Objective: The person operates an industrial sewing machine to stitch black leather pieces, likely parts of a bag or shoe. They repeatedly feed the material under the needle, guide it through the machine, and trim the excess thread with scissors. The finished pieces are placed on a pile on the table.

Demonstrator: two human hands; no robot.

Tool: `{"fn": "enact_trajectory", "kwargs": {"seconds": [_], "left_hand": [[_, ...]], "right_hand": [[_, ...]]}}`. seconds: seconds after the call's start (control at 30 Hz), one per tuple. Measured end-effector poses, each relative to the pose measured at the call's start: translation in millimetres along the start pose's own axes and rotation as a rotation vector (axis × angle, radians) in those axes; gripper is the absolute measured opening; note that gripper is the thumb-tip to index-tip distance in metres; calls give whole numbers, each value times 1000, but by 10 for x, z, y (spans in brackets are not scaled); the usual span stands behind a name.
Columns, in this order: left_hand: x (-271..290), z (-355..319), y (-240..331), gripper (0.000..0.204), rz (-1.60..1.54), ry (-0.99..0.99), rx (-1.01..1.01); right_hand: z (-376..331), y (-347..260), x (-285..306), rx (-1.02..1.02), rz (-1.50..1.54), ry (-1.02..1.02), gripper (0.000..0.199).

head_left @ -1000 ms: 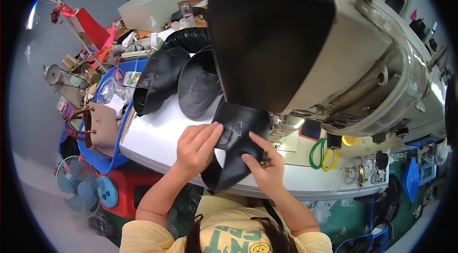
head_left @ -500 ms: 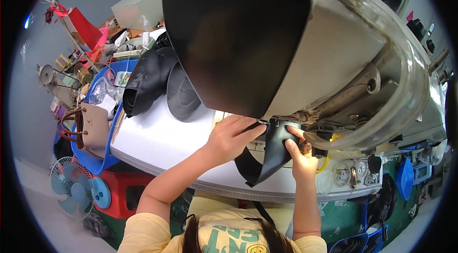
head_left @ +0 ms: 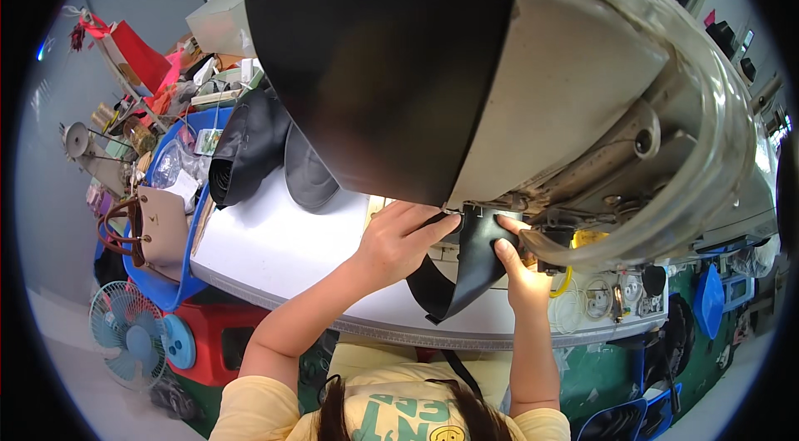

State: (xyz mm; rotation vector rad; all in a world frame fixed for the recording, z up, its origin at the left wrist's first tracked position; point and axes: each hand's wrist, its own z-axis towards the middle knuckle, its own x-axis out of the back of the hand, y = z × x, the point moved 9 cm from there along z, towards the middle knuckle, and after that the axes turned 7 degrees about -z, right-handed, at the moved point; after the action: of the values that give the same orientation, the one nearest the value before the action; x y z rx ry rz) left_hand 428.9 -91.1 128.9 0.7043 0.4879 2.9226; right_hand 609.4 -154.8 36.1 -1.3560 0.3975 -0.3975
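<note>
A curved strip of smooth black leather-like material (head_left: 478, 266) bends into a loop beneath the head of a sewing machine (head_left: 383, 91). My left hand (head_left: 395, 240) is closed at the strip's upper left part, thumb and fingers brought together by the machine's underside. On the strip's right side, my right hand (head_left: 524, 279) grips the edge, the thumb lying on its face. The strip's top end runs in under the machine, where the machine head hides the needle area.
Black rolled sheets (head_left: 241, 154) and a rounded black piece (head_left: 310, 170) lie on the white tabletop (head_left: 266, 237). A beige handbag (head_left: 162, 225) stands left, above a blue fan (head_left: 129, 329) and a red stool (head_left: 208, 349). Clear tubing (head_left: 724, 108) curves along the machine's right.
The whole view has shifted slightly, so the machine head appears farther left. Both hands keep their hold on the black strip, with barely any movement.
</note>
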Motion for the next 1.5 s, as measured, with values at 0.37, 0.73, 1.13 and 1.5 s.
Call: {"fn": "enact_trajectory", "kwargs": {"seconds": [0.37, 0.73, 1.13, 1.5], "left_hand": [[-131, -212, -349, 29, -191, 51, 151], [-181, -294, -398, 34, -171, 43, 164], [-98, -163, -141, 36, -43, 73, 98], [-100, -191, -215, 35, -59, 80, 165]], "right_hand": [[14, -35, -25, 37, -29, -22, 34], [-169, -436, 126, 459, -643, 357, 17], [530, 340, -41, -198, 383, 146, 30], [562, -67, -164, -207, 264, -75, 24]]}}
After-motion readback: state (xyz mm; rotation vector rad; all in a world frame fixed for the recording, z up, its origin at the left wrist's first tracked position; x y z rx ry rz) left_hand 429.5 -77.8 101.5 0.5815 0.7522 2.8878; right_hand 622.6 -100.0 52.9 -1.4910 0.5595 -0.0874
